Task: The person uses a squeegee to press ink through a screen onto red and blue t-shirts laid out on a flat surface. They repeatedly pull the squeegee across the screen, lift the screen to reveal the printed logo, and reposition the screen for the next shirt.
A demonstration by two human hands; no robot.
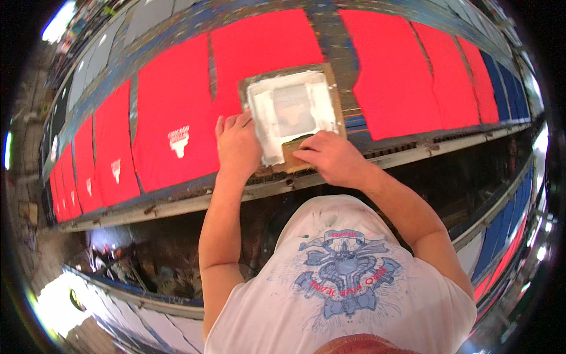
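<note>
On screen frame [293,112]: both hands' grip.

I see red shirts [177,112] with white prints, blue shirts [510,88], and a wooden screen frame [290,112] smeared with white ink.
</note>
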